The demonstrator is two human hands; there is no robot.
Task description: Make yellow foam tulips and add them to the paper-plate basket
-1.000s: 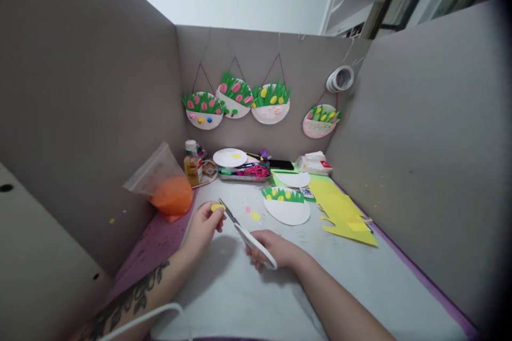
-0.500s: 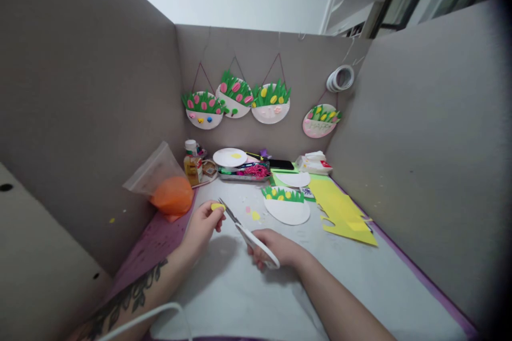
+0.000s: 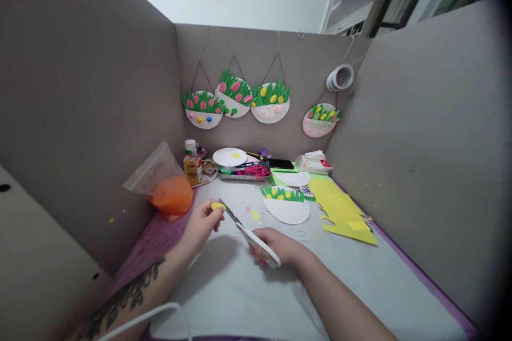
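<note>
A small yellow paper piece (image 3: 218, 206) is pinched between the thumb and fingers of my left hand (image 3: 204, 222). My right hand (image 3: 276, 246) grips white-handled scissors (image 3: 250, 235), their blades pointing up and left with the tips close beside the paper; whether they touch it I cannot tell. Beyond my right hand lies a white paper plate (image 3: 287, 212) with green paper grass and yellow paper flowers along its top edge. Small yellow and pink paper scraps (image 3: 255, 215) lie on the table between my hands and that plate.
Yellow paper sheets (image 3: 346, 213) with cut edges lie at right. Along the back stand a tray of craft supplies (image 3: 244, 175), a plate (image 3: 229, 157), a phone (image 3: 280, 164) and a bottle (image 3: 193, 166). A bag with orange contents (image 3: 172, 195) leans left. Decorated plates (image 3: 271, 112) hang behind.
Almost nothing differs. My right hand and the scissors' handles have shifted very slightly; the paper stays pinched in my left hand.
</note>
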